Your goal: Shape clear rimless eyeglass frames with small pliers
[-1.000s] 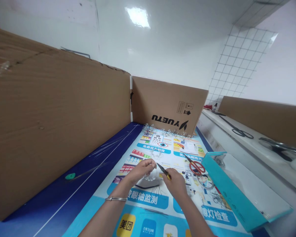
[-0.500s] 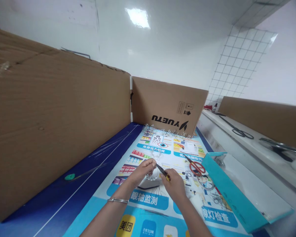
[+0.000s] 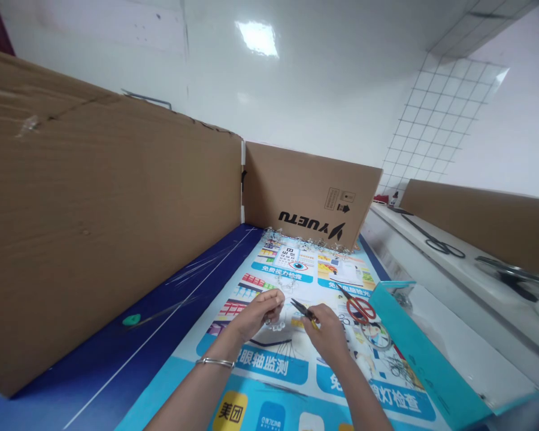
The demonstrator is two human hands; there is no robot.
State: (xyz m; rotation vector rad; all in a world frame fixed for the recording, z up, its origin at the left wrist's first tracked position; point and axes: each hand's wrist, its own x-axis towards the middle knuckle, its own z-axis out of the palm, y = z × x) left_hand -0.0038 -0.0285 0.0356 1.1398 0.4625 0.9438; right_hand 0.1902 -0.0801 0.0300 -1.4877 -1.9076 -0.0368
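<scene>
My left hand (image 3: 265,310) is closed in a pinch on a small clear beaded piece (image 3: 277,326), which hangs below the fingers. In my right hand (image 3: 329,330) is a pair of pliers (image 3: 302,308) with dark pointed jaws and yellow on the handles. The jaws are a little apart and point at my left hand, with a gap between them and its fingers. Thin dark wires (image 3: 286,348) lie on the printed mat (image 3: 184,376) just under the hands.
Red-handled scissors (image 3: 362,311) and a clear ring-shaped coil (image 3: 377,336) lie right of my hands, beside an open teal box (image 3: 435,353). Clear beaded pieces (image 3: 312,243) line the far edge. Cardboard panels (image 3: 117,227) stand left and behind. A green object (image 3: 131,320) lies left.
The pliers have drawn back to the right, away from my left hand's fingers, and their jaws now show apart. My left hand stays nearly in place.
</scene>
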